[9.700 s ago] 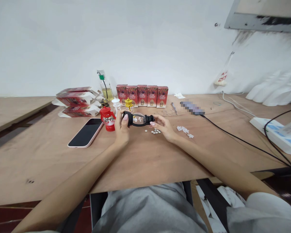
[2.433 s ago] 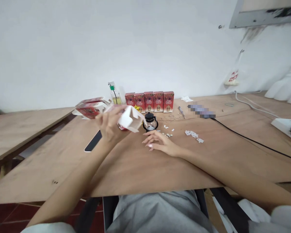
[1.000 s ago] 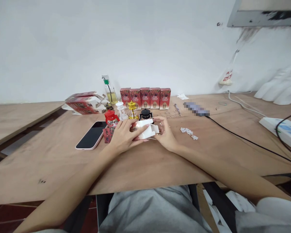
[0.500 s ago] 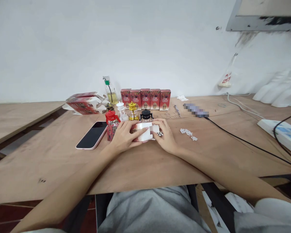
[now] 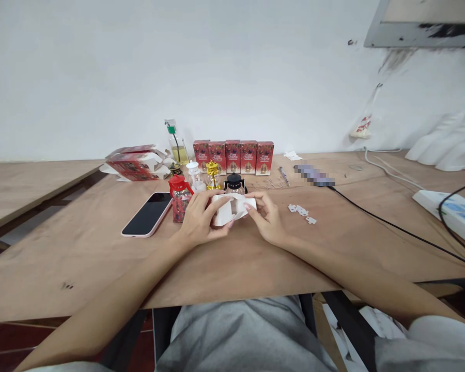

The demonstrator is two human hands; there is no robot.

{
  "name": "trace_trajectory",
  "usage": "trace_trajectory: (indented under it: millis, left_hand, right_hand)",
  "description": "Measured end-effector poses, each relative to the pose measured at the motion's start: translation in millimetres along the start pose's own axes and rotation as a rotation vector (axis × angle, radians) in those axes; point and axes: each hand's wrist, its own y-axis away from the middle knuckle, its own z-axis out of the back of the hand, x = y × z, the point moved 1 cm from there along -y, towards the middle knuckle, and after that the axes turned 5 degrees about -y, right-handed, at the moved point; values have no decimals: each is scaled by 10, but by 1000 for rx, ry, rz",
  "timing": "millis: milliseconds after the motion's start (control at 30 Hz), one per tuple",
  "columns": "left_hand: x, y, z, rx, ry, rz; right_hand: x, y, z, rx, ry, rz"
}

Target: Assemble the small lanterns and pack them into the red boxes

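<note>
Between my hands is a small cardboard box (image 5: pixel 223 212) with white flaps spread at its open end. My left hand (image 5: pixel 197 219) grips its left side, thumb on the white card. From the right, my right hand (image 5: pixel 269 219) pinches a flap between thumb and fingers. Just behind the box stands a mini lantern with a black top (image 5: pixel 234 182), partly hidden. Left of my left hand are a red mini lantern (image 5: pixel 179 187) and a printed red box piece (image 5: pixel 180 209) below it. White (image 5: pixel 194 175) and gold (image 5: pixel 213 175) lanterns stand farther back, beside a dark bronze one (image 5: pixel 175 169).
Several red printed boxes (image 5: pixel 233 156) stand along the wall. Flat-folded boxes (image 5: pixel 134 164), a pump bottle (image 5: pixel 178 147) and a phone (image 5: pixel 147 216) are leftward. Rightward lie white card pieces (image 5: pixel 302 212), a pen-like tool (image 5: pixel 284 176), a blurred-out device (image 5: pixel 313 175) with a black cable (image 5: pixel 387 225), and a power strip (image 5: pixel 445 217).
The box has turned in my hands, so its white open end shows and its red printed side no longer does. My right thumb has moved up onto a flap.
</note>
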Motion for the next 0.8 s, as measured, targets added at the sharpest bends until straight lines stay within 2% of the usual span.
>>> trace_trajectory:
  millis: [133, 267, 400, 533, 800]
  left_hand:
    - [7, 6, 12, 29, 1, 24]
    - [31, 27, 15, 9, -13, -4]
    - [43, 35, 8, -14, -34, -38]
    - [41, 23, 5, -31, -57, -68]
    - [-15, 2, 3, -12, -46, -123]
  right_hand:
    - [34, 19, 10, 68, -53, 16]
    - [42, 14, 46, 126, -50, 44]
    - [49, -4, 45, 178, -65, 10]
    - [51, -20, 17, 257, -172, -40]
    - [16, -55, -9, 237, -253, -94]
